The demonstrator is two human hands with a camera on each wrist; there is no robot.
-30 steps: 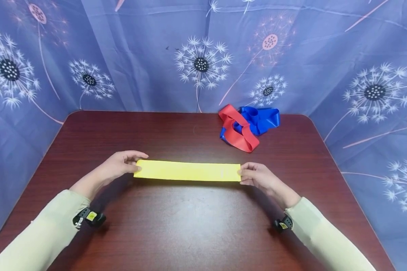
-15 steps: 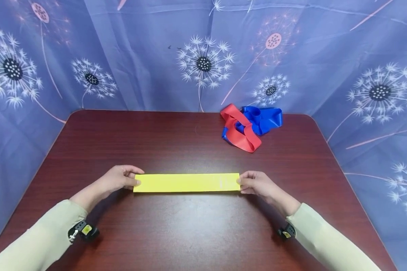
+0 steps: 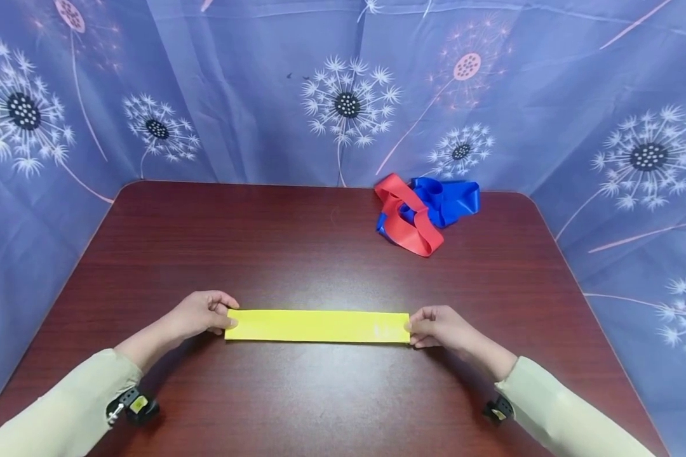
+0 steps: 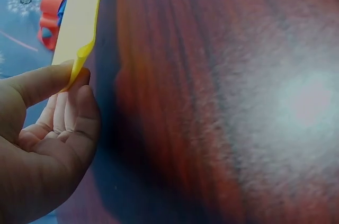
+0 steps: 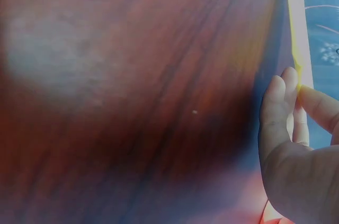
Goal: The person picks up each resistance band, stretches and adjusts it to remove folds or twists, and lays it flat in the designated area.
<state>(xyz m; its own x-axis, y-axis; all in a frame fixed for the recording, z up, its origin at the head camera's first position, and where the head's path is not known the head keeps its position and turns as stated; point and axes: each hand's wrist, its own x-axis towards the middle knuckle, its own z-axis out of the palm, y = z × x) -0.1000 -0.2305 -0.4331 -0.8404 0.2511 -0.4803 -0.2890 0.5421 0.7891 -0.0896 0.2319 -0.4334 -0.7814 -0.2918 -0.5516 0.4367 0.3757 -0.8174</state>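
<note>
So we're looking at a yellow strip (image 3: 317, 326) lying lengthwise between the two hands, around the middle of the surface (image 3: 320, 254). The left hand (image 3: 200, 315) is pinching one short end and the right hand (image 3: 440, 327) is pinching the other, thumbs going on the upper face and fingers tucking underneath. Our guess on why: gripping only the ends is leaving most of the face uncovered and holding it straight, since something that bendy would probably be drooping otherwise. The red ribbon (image 3: 416, 239) and blue ribbon (image 3: 454, 202) are sitting in a loose heap near the far edge, well apart from the strip, which we're figuring is giving the hands some room. The head view is showing us the whole layout, but the left wrist view is catching something it's missing: the strip's edge is curling right by that thumb. Whether the strip is actually touching the surface, we're not managing to tell from any angle.
</note>
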